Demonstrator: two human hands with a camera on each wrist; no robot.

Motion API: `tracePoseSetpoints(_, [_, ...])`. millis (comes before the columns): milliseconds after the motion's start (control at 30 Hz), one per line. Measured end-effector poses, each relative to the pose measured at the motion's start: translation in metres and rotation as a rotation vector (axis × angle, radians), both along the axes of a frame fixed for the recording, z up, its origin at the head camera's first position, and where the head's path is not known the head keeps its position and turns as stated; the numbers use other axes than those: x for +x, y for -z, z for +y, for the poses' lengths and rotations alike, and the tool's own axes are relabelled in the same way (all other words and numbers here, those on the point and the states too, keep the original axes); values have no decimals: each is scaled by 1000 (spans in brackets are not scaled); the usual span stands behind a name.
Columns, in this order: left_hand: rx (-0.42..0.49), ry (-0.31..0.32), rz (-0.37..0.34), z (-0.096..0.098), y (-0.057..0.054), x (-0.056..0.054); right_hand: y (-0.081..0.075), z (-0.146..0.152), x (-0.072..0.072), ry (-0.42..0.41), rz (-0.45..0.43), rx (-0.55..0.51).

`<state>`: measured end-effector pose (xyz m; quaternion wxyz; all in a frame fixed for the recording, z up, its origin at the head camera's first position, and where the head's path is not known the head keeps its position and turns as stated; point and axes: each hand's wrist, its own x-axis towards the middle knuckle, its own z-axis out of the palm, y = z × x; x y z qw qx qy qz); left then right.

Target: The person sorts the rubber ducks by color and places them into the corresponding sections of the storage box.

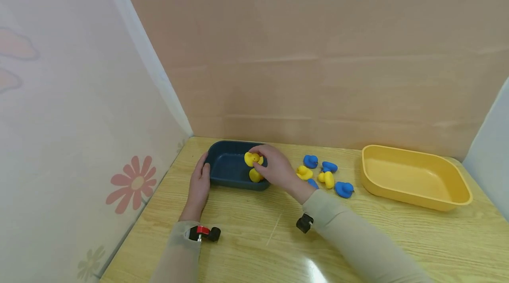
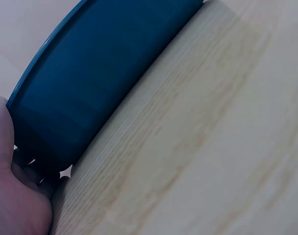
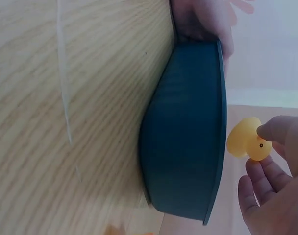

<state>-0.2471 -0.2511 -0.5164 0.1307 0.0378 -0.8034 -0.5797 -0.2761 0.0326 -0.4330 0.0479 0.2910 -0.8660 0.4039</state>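
My right hand (image 1: 277, 166) pinches a yellow rubber duck (image 1: 251, 158) between thumb and fingers, over the right part of a dark blue tub (image 1: 234, 183). In the right wrist view this duck (image 3: 243, 138) shows just above the tub's rim. Inside the tub, a second yellow duck (image 1: 255, 175) lies near the right end. With its thumb at the rim, my left hand (image 1: 200, 182) grips the tub's left end; in the left wrist view its fingers are partly hidden behind the tub wall (image 2: 95, 73).
Right of the tub lie several loose ducks, among them a yellow duck (image 1: 328, 180) and a blue duck (image 1: 344, 189). A yellow tub (image 1: 413, 199) stands farther right on the wooden table (image 1: 246, 239). Walls border the back and left side.
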Motion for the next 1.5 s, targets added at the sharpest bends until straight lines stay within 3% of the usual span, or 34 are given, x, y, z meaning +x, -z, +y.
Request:
tracePoseSetpoints(267, [-16, -9, -10, 0, 0, -1, 8, -5, 4, -43, -10, 77])
tracePoseSetpoints(600, [-22, -11, -17, -1, 1, -2, 16, -7, 4, -47, -50, 86])
tracePoseSetpoints(1500, [6, 4, -5, -1, 0, -1, 25, -13, 2, -52, -33, 98])
